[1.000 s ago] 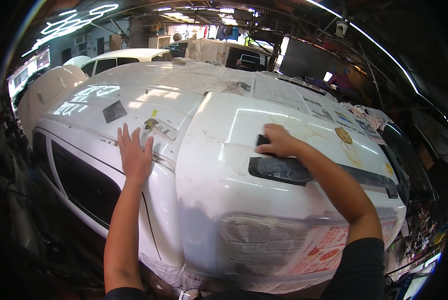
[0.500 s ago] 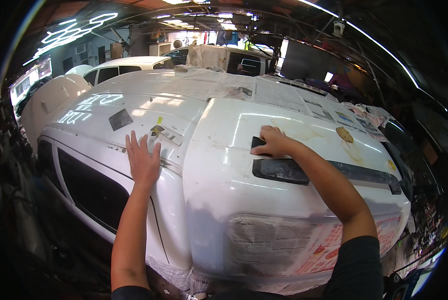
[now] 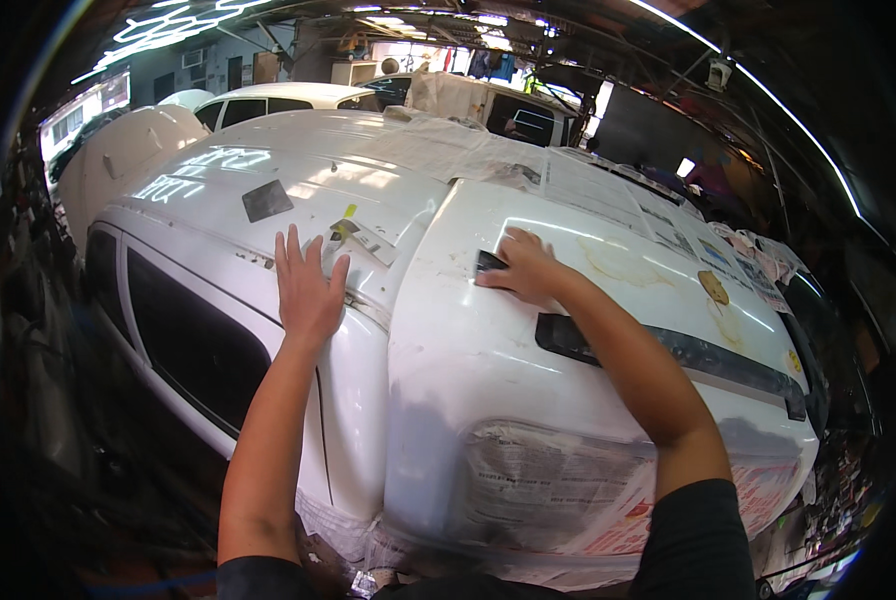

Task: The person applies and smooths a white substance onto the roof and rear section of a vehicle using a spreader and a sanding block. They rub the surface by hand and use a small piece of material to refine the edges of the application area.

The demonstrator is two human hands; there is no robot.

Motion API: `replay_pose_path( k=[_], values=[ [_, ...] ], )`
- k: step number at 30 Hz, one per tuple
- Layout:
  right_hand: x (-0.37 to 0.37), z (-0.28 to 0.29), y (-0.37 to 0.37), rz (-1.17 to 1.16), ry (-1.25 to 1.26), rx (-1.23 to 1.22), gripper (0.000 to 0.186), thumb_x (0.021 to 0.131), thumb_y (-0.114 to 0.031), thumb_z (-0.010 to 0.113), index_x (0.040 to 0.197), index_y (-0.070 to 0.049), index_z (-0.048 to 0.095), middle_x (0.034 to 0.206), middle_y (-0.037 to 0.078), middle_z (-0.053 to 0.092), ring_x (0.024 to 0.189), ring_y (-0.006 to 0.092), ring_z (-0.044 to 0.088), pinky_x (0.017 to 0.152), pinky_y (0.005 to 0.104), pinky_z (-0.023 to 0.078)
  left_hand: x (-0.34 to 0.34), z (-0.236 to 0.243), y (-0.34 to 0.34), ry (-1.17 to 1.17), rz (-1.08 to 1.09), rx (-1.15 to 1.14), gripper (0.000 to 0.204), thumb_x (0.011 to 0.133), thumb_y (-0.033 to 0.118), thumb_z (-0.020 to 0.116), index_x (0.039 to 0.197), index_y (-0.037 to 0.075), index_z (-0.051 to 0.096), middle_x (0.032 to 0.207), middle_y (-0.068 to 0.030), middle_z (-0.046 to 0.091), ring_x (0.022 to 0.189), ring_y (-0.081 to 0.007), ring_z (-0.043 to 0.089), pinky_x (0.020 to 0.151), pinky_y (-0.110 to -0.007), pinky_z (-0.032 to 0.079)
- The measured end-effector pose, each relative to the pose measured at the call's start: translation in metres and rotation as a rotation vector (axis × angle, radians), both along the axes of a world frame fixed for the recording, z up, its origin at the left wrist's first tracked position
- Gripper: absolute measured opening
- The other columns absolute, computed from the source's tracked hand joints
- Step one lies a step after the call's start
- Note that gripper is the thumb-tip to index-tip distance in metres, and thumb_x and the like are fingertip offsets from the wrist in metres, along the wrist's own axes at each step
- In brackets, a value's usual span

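Partly hiding black, straight-edged block (image 3: pixel 489 264) under right hand (image 3: pixel 524 266), gripping it; resting left hand (image 3: pixel 311 292), spread wide, on glossy white roof (image 3: pixel 313 195).

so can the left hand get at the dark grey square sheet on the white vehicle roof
Probably yes: the left hand looks empty and close to the dark grey square sheet, with only bare white vehicle roof visible between.

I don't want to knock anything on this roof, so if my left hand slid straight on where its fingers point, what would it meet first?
Probably the dark square sheet lying on the white roof, just ahead of your left hand; the exact gap is hard to judge from this view.
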State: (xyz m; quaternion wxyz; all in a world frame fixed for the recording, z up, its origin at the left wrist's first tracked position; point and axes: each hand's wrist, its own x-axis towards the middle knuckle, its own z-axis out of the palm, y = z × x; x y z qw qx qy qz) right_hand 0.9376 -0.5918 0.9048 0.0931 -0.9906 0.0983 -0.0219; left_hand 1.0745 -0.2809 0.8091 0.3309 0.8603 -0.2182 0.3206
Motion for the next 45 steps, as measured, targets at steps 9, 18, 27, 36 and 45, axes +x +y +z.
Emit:
replay_pose_path(
  k=[9, 18, 27, 36, 45],
  values=[
    [0.016, -0.017, 0.017, 0.024, -0.022, 0.003, 0.077, 0.089, -0.059, 0.073, 0.128, 0.006, 0.06, 0.165, 0.033, 0.026, 0.157, 0.0458, 0.018, 0.123, 0.068, 0.012, 0.004, -0.007, 0.009, 0.009, 0.023, 0.009, 0.059, 0.103, 0.042, 0.056, 0.144, 0.0, 0.054, 0.167, -0.0229, 0.025, 0.158, -0.0412, 0.013, 0.125, -0.053, 0.025],
    [0.052, -0.011, 0.053, 0.108, -0.273, -0.088, 0.047, 0.095, -0.041, 0.07, 0.118, 0.0, 0.063, 0.141, 0.024, 0.056, 0.141, 0.0421, 0.043, 0.114, 0.0569, 0.035, 0.004, -0.004, -0.001, 0.013, -0.01, -0.011, 0.059, 0.103, 0.042, 0.057, 0.145, 0.001, 0.054, 0.167, -0.0223, 0.025, 0.158, -0.0402, 0.013, 0.125, -0.053, 0.026],
    [-0.02, -0.001, 0.06, 0.518, -0.489, -0.33, 0.01, 0.096, -0.009, 0.058, 0.099, -0.004, 0.066, 0.106, 0.013, 0.07, 0.105, 0.0344, 0.067, 0.089, 0.0472, 0.052, 0.007, -0.003, -0.001, 0.012, 0.011, -0.003, 0.06, 0.102, 0.042, 0.057, 0.146, 0.001, 0.052, 0.168, -0.0215, 0.024, 0.159, -0.0382, 0.013, 0.126, -0.052, 0.025],
    [-0.083, -0.054, 0.07, 0.571, -0.433, -0.215, 0.032, 0.098, -0.006, 0.052, 0.126, 0.001, 0.065, 0.136, 0.021, 0.065, 0.13, 0.0362, 0.06, 0.117, 0.045, 0.043, 0.0, -0.004, 0.0, -0.023, 0.011, -0.037, 0.062, 0.102, 0.044, 0.059, 0.146, 0.0, 0.051, 0.168, -0.0226, 0.023, 0.158, -0.0398, 0.013, 0.126, -0.051, 0.025],
    [-0.036, -0.061, 0.11, 0.486, -0.234, -0.155, 0.082, 0.105, -0.056, 0.047, 0.148, 0.014, 0.042, 0.158, 0.037, 0.035, 0.152, 0.0462, 0.031, 0.127, 0.0485, 0.023, 0.001, -0.009, 0.011, -0.015, 0.017, -0.027, 0.063, 0.102, 0.043, 0.06, 0.146, 0.0, 0.051, 0.168, -0.0217, 0.023, 0.158, -0.0401, 0.012, 0.125, -0.052, 0.026]
  ],
)
